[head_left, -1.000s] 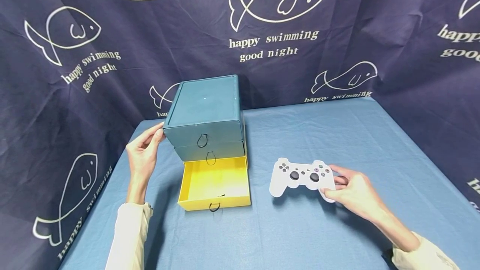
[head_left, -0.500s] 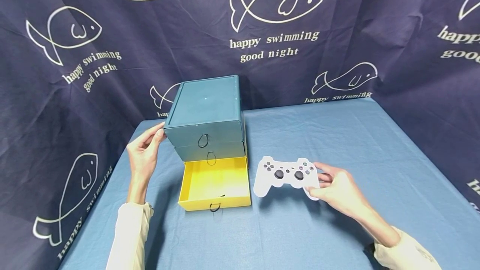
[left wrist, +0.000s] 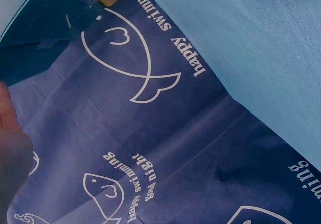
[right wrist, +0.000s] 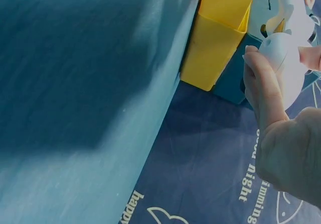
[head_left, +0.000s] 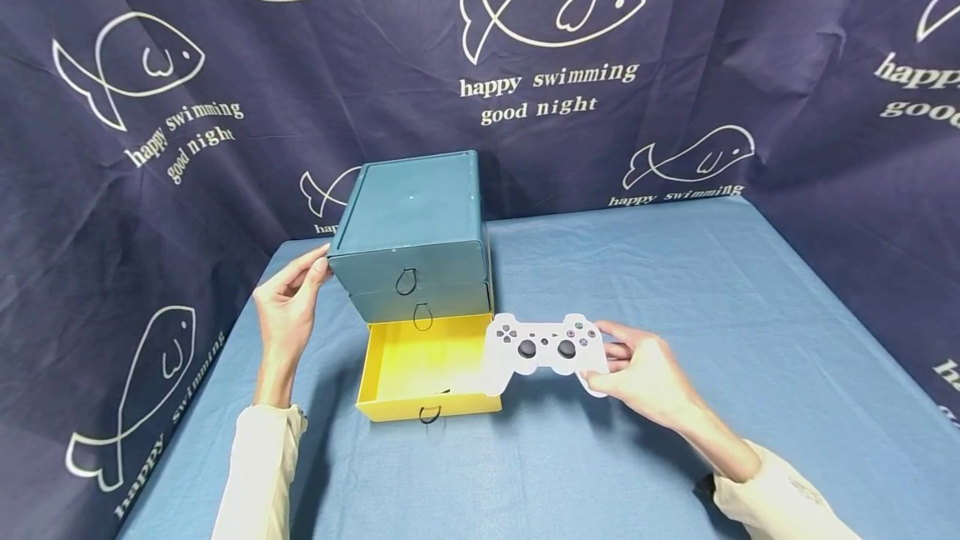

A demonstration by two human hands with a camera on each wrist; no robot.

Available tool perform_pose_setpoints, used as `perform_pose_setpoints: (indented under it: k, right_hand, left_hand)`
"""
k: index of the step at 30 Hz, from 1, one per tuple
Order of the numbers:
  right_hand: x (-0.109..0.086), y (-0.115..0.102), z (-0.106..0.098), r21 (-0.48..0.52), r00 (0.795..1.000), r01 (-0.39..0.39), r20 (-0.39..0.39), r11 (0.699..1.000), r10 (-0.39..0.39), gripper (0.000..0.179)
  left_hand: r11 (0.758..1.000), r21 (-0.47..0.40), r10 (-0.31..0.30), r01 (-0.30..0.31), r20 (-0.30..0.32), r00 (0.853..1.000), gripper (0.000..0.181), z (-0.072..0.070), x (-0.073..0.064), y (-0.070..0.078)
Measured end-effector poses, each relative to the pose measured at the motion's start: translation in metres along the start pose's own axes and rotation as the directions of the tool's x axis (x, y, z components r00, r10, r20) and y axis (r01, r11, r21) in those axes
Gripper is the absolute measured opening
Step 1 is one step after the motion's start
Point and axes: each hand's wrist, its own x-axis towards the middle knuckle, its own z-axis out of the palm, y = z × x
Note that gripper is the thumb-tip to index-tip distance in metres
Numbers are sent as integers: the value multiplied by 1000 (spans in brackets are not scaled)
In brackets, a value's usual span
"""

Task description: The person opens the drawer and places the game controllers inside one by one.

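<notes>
A white game controller [head_left: 546, 338] is held in the air by its right grip in my right hand [head_left: 645, 377], thumb in front and fingers behind. Its left end overlaps the right side of the pulled-out yellow drawer [head_left: 427, 357] in the head view. That drawer is the lowest in a blue drawer cabinet [head_left: 412, 198], whose two upper drawers are closed. My left hand [head_left: 288, 302] grips the cabinet's left front edge near the top with thumb and fingers. The right wrist view shows fingers around the controller [right wrist: 281, 50]; the left wrist view shows only part of the left hand [left wrist: 12, 148].
Blue cloth [head_left: 637, 273] covers the table. Dark blue curtains [head_left: 555, 157] with white fish prints stand behind and at both sides. A black loop handle [head_left: 429, 415] hangs on the yellow drawer's front, and a small dark mark shows inside the drawer.
My right hand has carried the controller leftward, from over the cloth to the yellow drawer's right edge. The left hand, cabinet and drawer have stayed put.
</notes>
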Motion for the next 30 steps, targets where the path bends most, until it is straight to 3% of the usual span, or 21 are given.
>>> perform_pose_setpoints:
  k: [17,30]
  right_hand:
    - [15,-12,28,27,1000,21,16,999,-21,75]
    - [22,-20,45,-48,1000,16,26,999,-15,71]
  left_hand:
    - [1000,22,7,-7,2,1000,26,-1,0,-3]
    - [1000,12,3,-3,-2,1000,26,-1,0,-4]
